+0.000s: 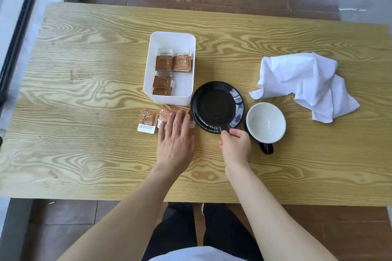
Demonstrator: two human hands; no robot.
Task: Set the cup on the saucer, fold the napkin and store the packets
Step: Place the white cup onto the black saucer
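Lying partly hidden under the left hand (175, 137): a small heap of loose packets (148, 119) on the tabletop (84, 91), count unclear, one sticking out clear to the left, the rest overlapped and tucked against the saucer (216, 106) rim. Print on packets too small to read. Left hand resting palm down, fingers spread flat over the heap, forearm coming in from bottom centre. Right hand (234, 146) pinching the near rim of the black saucer, thumb on top, other fingertips hidden below the edge; hard telling whether the saucer is tilting up or lying flat. Saucer sitting just beside the white bin (169, 36), near its front right corner. More packets (171, 62) stacked inside the bin, lower ones partly cut off by its front wall. Cup (265, 121), white inside and black outside, standing upright on the tabletop touching or nearly touching the saucer's right side, handle pointing toward the person. White napkin (305, 85) lying crumpled, unfolded, well right of the saucer. Dark trousers (212, 229) showing below the tabletop edge.
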